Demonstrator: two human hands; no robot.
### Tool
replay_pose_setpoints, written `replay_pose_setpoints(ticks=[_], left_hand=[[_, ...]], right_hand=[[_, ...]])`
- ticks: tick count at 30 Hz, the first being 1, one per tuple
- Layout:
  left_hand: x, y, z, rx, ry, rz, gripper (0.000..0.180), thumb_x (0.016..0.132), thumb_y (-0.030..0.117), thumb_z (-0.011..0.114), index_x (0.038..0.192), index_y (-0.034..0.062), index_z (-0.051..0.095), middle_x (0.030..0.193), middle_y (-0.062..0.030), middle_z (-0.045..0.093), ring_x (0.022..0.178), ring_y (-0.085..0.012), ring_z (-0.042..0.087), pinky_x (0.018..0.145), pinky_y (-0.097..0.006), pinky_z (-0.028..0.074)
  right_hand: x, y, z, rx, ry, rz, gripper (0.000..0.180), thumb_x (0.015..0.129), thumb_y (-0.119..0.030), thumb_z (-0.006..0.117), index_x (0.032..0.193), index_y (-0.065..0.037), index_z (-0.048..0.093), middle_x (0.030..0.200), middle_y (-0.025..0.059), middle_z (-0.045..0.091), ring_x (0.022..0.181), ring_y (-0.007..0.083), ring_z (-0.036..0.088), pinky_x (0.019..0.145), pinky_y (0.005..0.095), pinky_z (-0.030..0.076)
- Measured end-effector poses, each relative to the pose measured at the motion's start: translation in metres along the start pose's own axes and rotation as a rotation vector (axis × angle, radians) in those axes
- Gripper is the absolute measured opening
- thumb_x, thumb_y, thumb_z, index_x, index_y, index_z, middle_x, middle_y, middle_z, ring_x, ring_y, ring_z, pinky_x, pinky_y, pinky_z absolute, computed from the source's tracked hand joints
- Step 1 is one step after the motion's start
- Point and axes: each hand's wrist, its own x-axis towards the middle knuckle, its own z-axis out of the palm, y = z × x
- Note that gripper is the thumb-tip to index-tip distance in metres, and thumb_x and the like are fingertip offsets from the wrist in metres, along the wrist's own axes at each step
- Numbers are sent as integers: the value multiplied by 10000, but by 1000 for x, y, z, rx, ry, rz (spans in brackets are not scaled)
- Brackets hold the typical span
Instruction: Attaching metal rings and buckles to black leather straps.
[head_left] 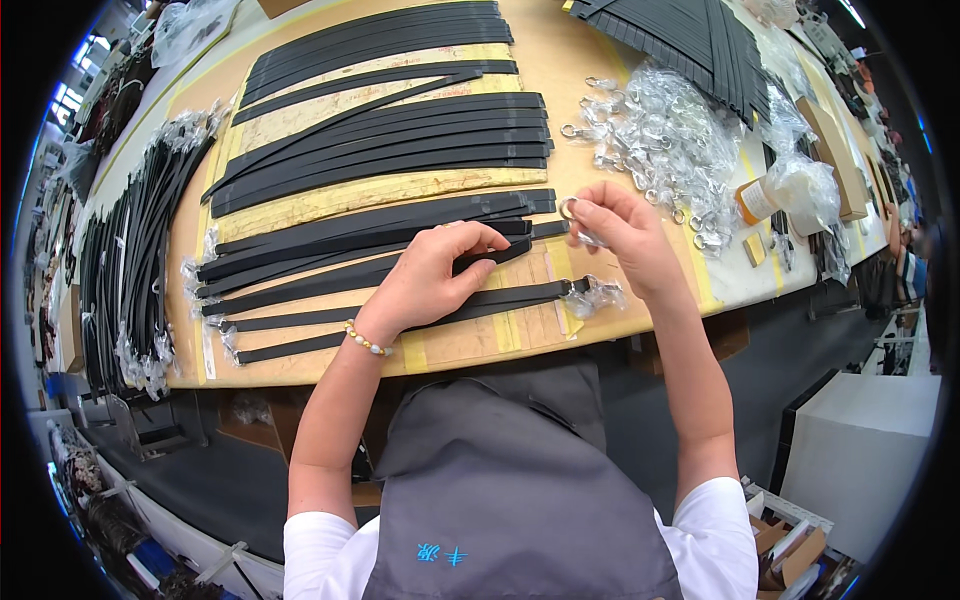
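Observation:
My left hand (428,278) lies over a row of black straps on the table, its thumb and index finger closed around the end of one black strap (515,247). To its right, my right hand (630,238) is raised and pinches a silver metal snap hook (568,208) by its ring; the fingers partly hide the rest of it. Nearer to me lie straps (500,299) that carry hooks in clear plastic (595,298) at their right ends. More plastic-wrapped hardware (190,275) shows at the left ends.
Bundled black straps (390,140) cover the table's middle and back. A heap of bagged metal hooks (670,140) sits at the right, beside an orange-and-white container (765,198). Finished-looking straps (135,270) hang over the left edge. Another strap stack (690,45) lies far right.

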Motion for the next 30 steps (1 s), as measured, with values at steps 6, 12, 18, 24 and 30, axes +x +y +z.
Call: replay_pose_setpoints(ticks=[6,12,18,24,30], left_hand=[[1,6,-4,22,-90,49,228,910,-10,667,1133,-4,716,1014,-88,733,912,-164,678,840,-298,539],[-10,2,-20,-393,36,13,200,964,-7,652,1163,-19,674,1038,-34,672,918,-94,622,803,-254,530],[-13,7,-14,-452,137,-5,274,945,41,744,1194,-10,642,1080,-6,652,949,-62,603,839,-228,514],[-14,22,-8,-447,132,31,281,925,39,773,1172,-10,647,1070,-6,653,959,-61,612,866,-225,515],[-20,26,-7,-597,103,-1,274,920,16,765,1164,-23,646,1067,-17,657,981,-75,620,891,-246,523]], right_hand=[[30,41,24,-255,-17,-48,192,1055,-169,613,1090,20,617,962,48,685,948,136,694,844,281,547],[29,36,17,-89,-64,-75,169,1057,-173,612,1107,-12,627,1012,40,685,973,137,703,809,276,550],[8,2,2,414,-127,-152,134,1057,-170,613,1133,-65,645,1032,30,687,903,104,675,775,243,508],[-18,0,22,360,-293,-82,150,1051,-176,622,1122,-44,620,1026,31,675,917,75,636,809,251,515],[-19,10,30,475,-331,-82,121,1045,-170,635,1097,-69,593,1006,25,678,894,80,639,800,253,515]])
